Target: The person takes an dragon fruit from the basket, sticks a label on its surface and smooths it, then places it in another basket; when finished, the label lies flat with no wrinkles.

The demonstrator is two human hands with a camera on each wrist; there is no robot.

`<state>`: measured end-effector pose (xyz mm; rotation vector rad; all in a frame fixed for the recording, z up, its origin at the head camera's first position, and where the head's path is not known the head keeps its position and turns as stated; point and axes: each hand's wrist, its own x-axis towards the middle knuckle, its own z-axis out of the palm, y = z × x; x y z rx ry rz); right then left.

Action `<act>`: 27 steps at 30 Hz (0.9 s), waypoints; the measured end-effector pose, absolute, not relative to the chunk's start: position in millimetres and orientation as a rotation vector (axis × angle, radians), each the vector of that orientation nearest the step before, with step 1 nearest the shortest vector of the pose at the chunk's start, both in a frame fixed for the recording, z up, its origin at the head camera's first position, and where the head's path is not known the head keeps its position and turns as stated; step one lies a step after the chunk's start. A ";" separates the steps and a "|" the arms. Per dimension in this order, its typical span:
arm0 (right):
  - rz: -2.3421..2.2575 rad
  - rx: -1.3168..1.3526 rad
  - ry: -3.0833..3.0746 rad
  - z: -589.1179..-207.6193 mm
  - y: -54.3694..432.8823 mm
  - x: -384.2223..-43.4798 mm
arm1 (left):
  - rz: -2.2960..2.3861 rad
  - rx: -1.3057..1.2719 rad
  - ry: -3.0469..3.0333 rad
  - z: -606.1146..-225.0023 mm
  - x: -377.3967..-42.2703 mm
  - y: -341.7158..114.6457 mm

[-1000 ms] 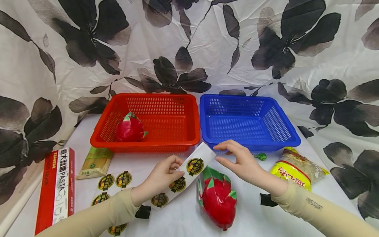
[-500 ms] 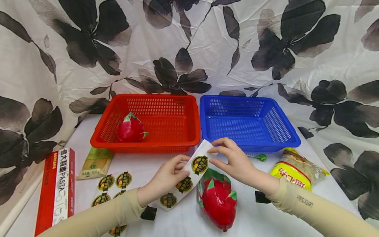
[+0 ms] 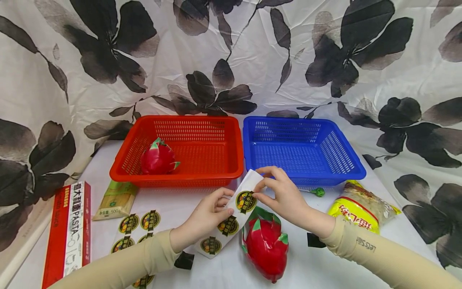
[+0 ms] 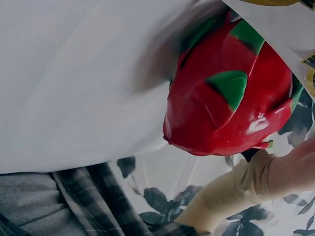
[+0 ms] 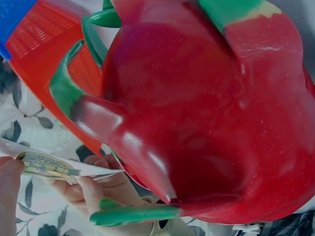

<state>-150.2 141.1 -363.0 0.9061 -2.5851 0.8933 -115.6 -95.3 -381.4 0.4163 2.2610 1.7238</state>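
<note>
My left hand (image 3: pixel 205 210) grips a white strip of round stickers (image 3: pixel 238 216) between thumb and fingers, holding it slanted over the table. At the strip's upper right edge, my right hand (image 3: pixel 283 196) pinches the rim of the top black-and-gold sticker (image 3: pixel 246 201) with thumb and index finger. Just below the strip lies a red model dragon fruit (image 3: pixel 266 247) with green-tipped scales. That dragon fruit (image 4: pixel 226 98) shows beside the strip in the left wrist view, and it fills most of the right wrist view, where the strip's sticker (image 5: pixel 47 164) appears edge-on.
A red basket (image 3: pixel 177 176) holds another dragon fruit (image 3: pixel 158 157). Beside it stands a blue basket (image 3: pixel 306 176). On the left lie a pasta box (image 3: pixel 68 228), a noodle pack (image 3: pixel 117 198) and a sticker sheet (image 3: pixel 135 233). A yellow snack bag (image 3: pixel 357 208) and green lollipop (image 3: pixel 318 192) lie right.
My right hand has moved left and down from beside the strip onto the top sticker's edge. The left hand has shifted slightly right with the strip.
</note>
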 end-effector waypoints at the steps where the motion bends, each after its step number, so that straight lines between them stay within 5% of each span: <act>1: 0.893 0.907 -2.586 -362.7 141.0 -150.3 | 1.727 0.409 2.256 -381.4 -115.6 -95.1; 15: 1.005 0.966 -2.572 -358.0 146.4 -150.9 | 1.783 0.263 2.142 -387.5 -117.7 -98.4; 27: 1.332 0.649 -2.813 -358.2 165.9 -151.8 | 1.637 0.212 2.208 -406.6 -118.5 -123.1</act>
